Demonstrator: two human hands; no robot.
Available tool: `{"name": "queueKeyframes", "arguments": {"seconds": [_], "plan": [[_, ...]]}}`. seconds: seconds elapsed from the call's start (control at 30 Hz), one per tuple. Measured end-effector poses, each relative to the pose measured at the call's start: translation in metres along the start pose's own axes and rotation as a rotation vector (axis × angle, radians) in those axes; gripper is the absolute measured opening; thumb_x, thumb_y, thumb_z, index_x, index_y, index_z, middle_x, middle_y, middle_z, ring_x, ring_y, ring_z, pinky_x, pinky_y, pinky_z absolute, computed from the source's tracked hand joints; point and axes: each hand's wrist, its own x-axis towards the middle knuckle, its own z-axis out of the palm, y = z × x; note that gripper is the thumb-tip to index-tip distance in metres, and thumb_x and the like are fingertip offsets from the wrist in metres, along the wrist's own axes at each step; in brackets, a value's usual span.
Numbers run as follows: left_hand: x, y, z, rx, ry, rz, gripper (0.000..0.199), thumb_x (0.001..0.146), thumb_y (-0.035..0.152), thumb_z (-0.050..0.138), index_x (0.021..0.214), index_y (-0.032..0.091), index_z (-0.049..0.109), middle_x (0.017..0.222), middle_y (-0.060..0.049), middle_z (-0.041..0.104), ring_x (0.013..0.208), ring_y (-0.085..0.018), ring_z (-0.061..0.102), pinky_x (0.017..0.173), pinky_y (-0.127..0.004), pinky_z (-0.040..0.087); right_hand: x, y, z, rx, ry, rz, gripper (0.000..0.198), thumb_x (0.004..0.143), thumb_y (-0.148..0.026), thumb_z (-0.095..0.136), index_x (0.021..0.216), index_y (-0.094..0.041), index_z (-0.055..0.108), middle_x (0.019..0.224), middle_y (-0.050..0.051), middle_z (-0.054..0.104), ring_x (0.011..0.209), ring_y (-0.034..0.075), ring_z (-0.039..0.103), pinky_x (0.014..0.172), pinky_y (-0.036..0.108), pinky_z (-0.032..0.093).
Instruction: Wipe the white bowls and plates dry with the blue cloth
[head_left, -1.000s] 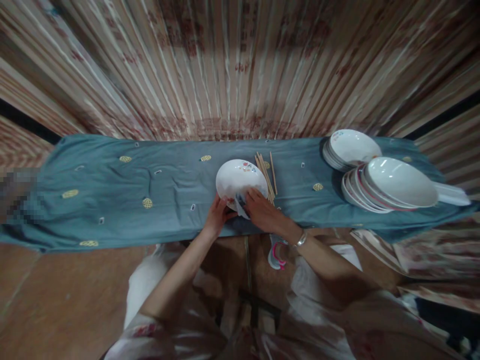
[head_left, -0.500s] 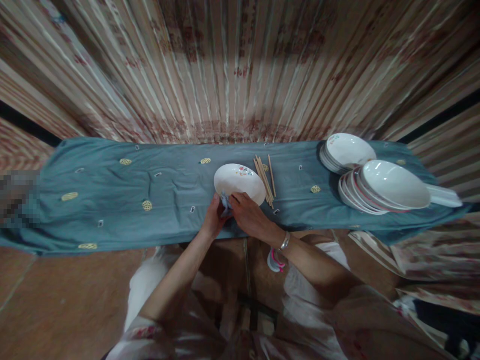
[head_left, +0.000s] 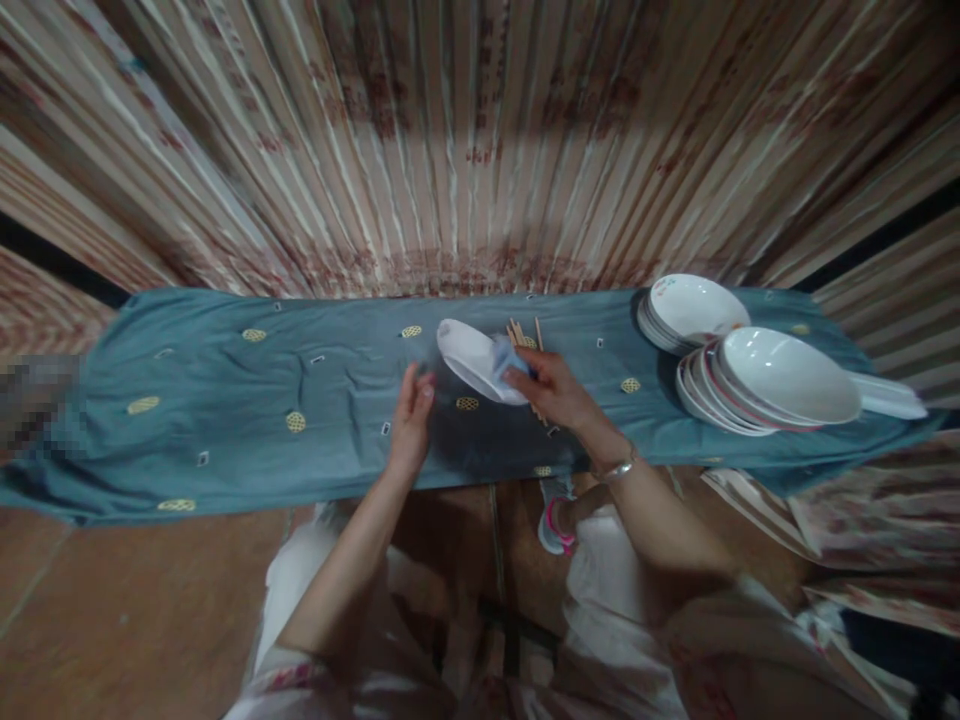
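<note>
A white shallow bowl (head_left: 469,358) is tilted up over the middle of the table, its flowered inside no longer facing me. My right hand (head_left: 551,385) is closed at the bowl's right end, with a light blue cloth (head_left: 508,362) pressed between the fingers and the rim. My left hand (head_left: 412,415) is off to the left of the bowl, touching nothing, its fingers apart. Several wooden chopsticks (head_left: 538,335) lie just behind the bowl and my right hand, which partly hide them.
On the right, a stack of large white bowls (head_left: 787,375) has a white spoon-like handle (head_left: 891,393) sticking out. Behind it is a stack of smaller flowered bowls (head_left: 697,305). A blue-green cloth (head_left: 225,400) covers the narrow table; a striped curtain (head_left: 480,150) hangs behind.
My left hand has let go of the bowl and moved left. My right hand has moved right with the cloth, and the bowl has turned from face-up to tilted.
</note>
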Motion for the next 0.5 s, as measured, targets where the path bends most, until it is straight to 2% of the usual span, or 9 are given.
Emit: {"name": "queueKeyframes", "arguments": {"seconds": [0.1,0.2,0.27,0.37,0.5], "plan": [[0.006,0.003,-0.006,0.003,0.050,0.054,0.055,0.078,0.038,0.073,0.130,0.031,0.057,0.144,-0.004,0.055,0.140,-0.018,0.040,0.114,-0.030,0.030,0.002,0.003,-0.010,0.300,-0.012,0.125,0.046,0.072,-0.061,0.068,0.076,-0.016,0.061,0.064,-0.004,0.053,0.056,0.010,0.043,0.052,0.021,0.033],[0.008,0.009,-0.010,-0.044,0.022,0.028,0.055,0.076,0.041,0.075,0.127,0.031,0.060,0.141,-0.004,0.058,0.140,-0.020,0.041,0.113,-0.030,0.032,0.002,0.008,-0.012,0.485,-0.015,0.237,0.047,0.063,-0.060,0.076,0.073,-0.016,0.062,0.060,-0.004,0.055,0.052,0.009,0.044,0.050,0.021,0.033],[0.009,0.014,-0.010,-0.087,-0.038,-0.028,0.053,0.073,0.045,0.077,0.121,0.026,0.065,0.128,-0.007,0.067,0.129,-0.022,0.053,0.106,-0.032,0.040,0.003,0.010,-0.012,0.545,-0.026,0.262,0.046,0.059,-0.058,0.078,0.069,-0.016,0.062,0.058,-0.004,0.056,0.050,0.009,0.045,0.049,0.020,0.033],[0.008,0.022,-0.011,-0.127,-0.109,-0.086,0.047,0.065,0.047,0.082,0.101,0.019,0.073,0.100,-0.008,0.076,0.099,-0.020,0.068,0.087,-0.028,0.050,0.006,0.014,-0.012,0.572,-0.051,0.268,0.045,0.056,-0.056,0.080,0.064,-0.017,0.060,0.055,-0.004,0.056,0.047,0.008,0.045,0.045,0.019,0.032],[0.006,0.030,-0.011,-0.134,-0.116,-0.106,0.033,0.057,0.041,0.087,0.076,0.017,0.075,0.069,-0.002,0.073,0.065,-0.012,0.064,0.065,-0.022,0.049,0.013,0.021,-0.012,0.473,0.015,0.270,0.042,0.065,-0.056,0.075,0.061,-0.017,0.060,0.051,-0.004,0.053,0.046,0.008,0.045,0.043,0.019,0.031]]}}
